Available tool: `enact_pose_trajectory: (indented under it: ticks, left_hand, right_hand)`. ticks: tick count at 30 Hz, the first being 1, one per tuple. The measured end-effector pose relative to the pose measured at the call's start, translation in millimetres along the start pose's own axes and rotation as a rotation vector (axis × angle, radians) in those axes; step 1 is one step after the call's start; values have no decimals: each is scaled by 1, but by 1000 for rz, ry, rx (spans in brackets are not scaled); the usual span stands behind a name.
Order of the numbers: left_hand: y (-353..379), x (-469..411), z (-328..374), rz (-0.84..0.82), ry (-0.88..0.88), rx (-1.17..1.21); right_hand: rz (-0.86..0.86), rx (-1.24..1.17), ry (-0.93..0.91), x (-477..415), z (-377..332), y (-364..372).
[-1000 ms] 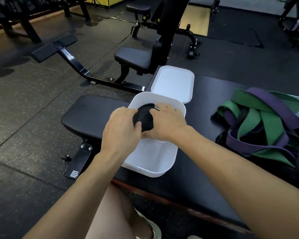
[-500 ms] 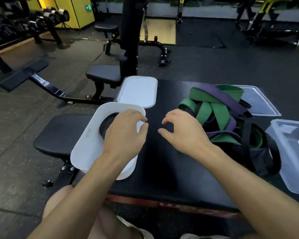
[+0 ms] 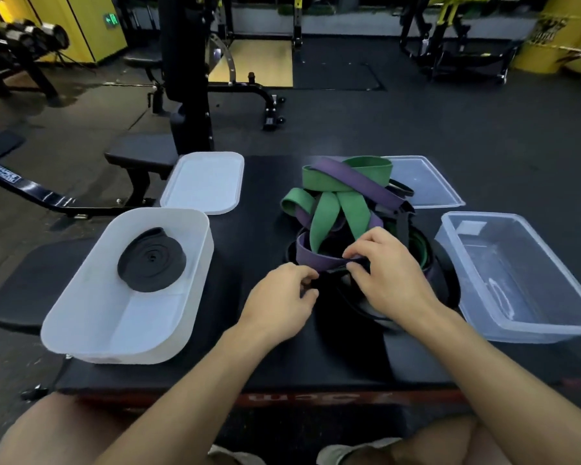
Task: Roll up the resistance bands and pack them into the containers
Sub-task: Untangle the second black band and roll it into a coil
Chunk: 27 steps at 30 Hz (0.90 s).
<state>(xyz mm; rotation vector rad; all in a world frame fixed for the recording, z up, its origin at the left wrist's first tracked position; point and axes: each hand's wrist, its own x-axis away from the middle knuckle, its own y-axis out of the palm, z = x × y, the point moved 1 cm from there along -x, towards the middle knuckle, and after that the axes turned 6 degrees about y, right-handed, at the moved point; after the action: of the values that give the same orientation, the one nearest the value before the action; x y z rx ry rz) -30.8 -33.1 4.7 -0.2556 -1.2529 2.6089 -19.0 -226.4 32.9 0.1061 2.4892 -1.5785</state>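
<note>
A rolled black band (image 3: 151, 259) lies flat in the white container (image 3: 81, 307) at the left of the black platform. A tangled pile of green, purple and black bands (image 3: 342, 203) sits in the middle. At the pile's near edge my left hand (image 3: 279, 300) pinches a black band (image 3: 329, 280). My right hand (image 3: 386, 273) pinches the same black strip just under a purple loop (image 3: 319, 260). An empty clear container (image 3: 524, 273) stands to the right.
The white lid (image 3: 203, 182) lies behind the white container, and a clear lid (image 3: 426, 182) lies behind the pile. A padded bench (image 3: 31, 280) adjoins the platform on the left. Gym machines and dumbbell racks stand on the floor beyond. My knees are under the platform's front edge.
The rolled black band was set down in the white container and both hands left it. They moved right to the pile and took hold of a black band. The view shifted right.
</note>
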Motion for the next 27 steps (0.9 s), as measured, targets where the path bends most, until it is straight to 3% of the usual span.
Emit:
enact_pose_trajectory:
  ticks: [4, 8, 17, 23, 27]
  left_hand:
    - [17, -1, -4, -51, -3, 12]
    - [21, -1, -11, -79, -16, -1]
    - [21, -17, -14, -205, -41, -145]
    - [20, -15, -22, -115, 2, -118]
    - [20, -10, -32, -53, -12, 52]
  right_hand:
    - [123, -13, 68, 7, 5, 0]
    - [5, 83, 161, 6, 15, 1]
    - [-107, 165, -62, 8, -3, 16]
    - [-331, 277, -26, 17, -13, 27]
    - [-337, 263, 14, 19, -10, 39]
